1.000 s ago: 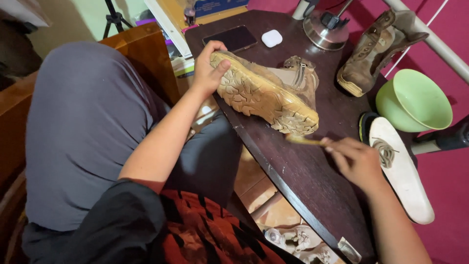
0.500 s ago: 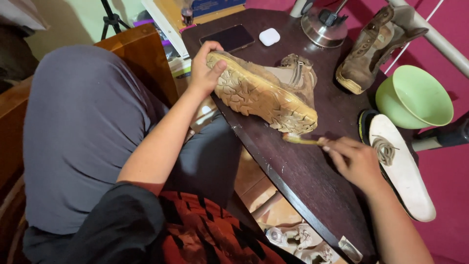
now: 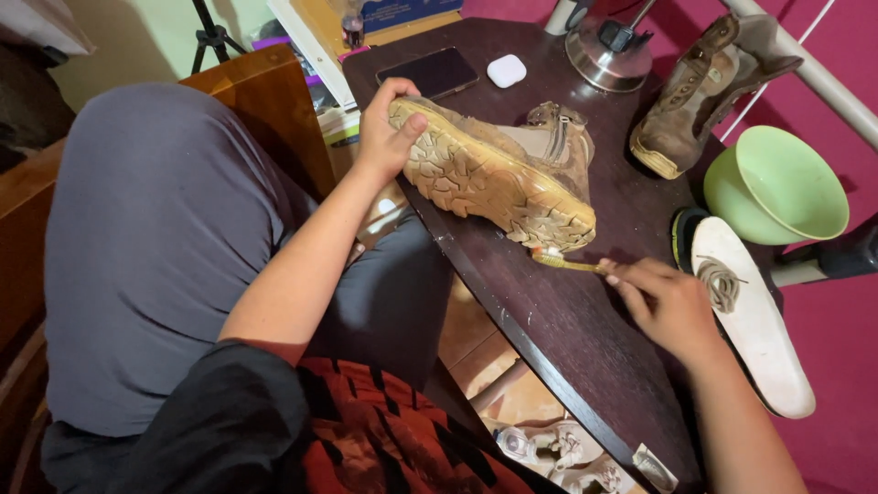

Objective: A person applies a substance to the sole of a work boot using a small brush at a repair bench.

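Right hand (image 3: 672, 306), closed around a yellow toothbrush (image 3: 562, 263), is kept scrubbing the toe of the boot (image 3: 498, 174); the heel stays gripped by the left hand (image 3: 389, 128).

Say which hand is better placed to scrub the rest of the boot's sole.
Right hand: it holds the yellow brush, bristles at the boot sole's toe edge. The left hand grips the heel end, steadying it.

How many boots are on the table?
2. One boot lies on its side, held by the left hand. The other boot stands near the green bowl. More may be hidden.
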